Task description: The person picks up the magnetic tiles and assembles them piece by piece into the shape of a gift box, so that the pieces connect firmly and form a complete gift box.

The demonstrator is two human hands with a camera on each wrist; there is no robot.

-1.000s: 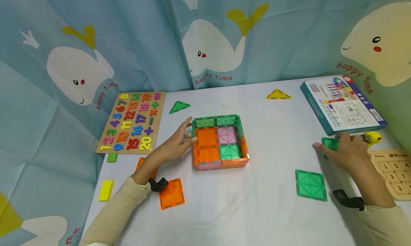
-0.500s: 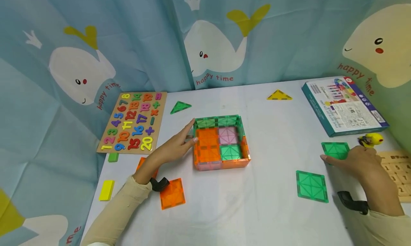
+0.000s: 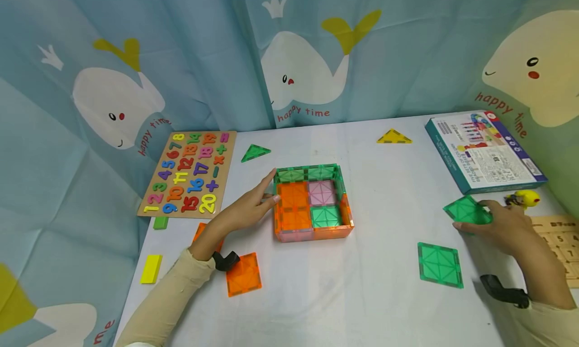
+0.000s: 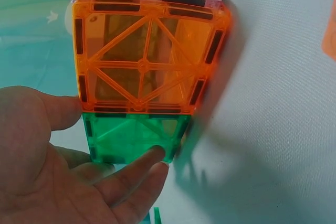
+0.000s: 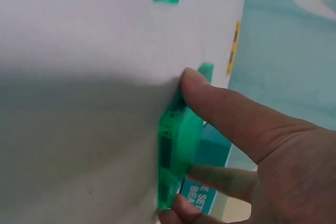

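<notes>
Green tile (image 3: 467, 210), tilted, pinched in right hand (image 3: 511, 229), best held by edges; left hand (image 3: 246, 207), fingers extended, should brace tile box (image 3: 332, 232) gently.

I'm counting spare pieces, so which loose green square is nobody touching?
The flat green square nearer the person, on the white table; the other loose green square, by the box, is gripped by the right hand.
</notes>
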